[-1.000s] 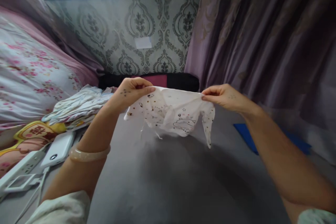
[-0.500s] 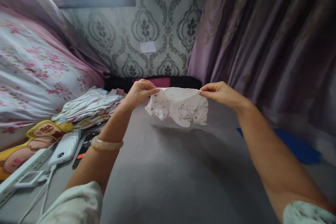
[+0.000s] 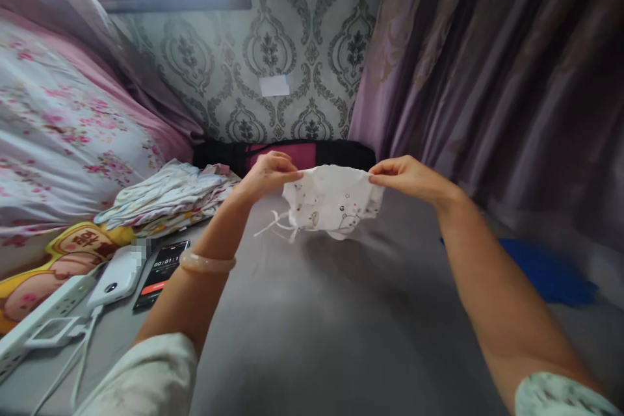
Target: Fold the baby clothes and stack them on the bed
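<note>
A small white baby top point(image 3: 331, 198) with little printed figures hangs stretched between my two hands, above the grey sheet point(image 3: 312, 331). Thin white ties dangle from its lower left side. My left hand point(image 3: 273, 172) pinches one upper corner between thumb and fingers. At the opposite upper corner, my right hand point(image 3: 402, 177) pinches the fabric the same way. The lower part of the garment is bunched, and its far side is hidden.
On the left lie a pile of folded clothes point(image 3: 166, 195), a yellow cartoon cushion point(image 3: 73, 247), a phone running a timer point(image 3: 160, 273), a white power bank point(image 3: 117, 276) and a power strip point(image 3: 49, 318). A blue item point(image 3: 541, 270) lies at right, by the curtain point(image 3: 478, 78).
The top has swung and lifted at its lower part, and ties now show at its left. My left hand has shifted slightly right; both hands still pinch the corners.
</note>
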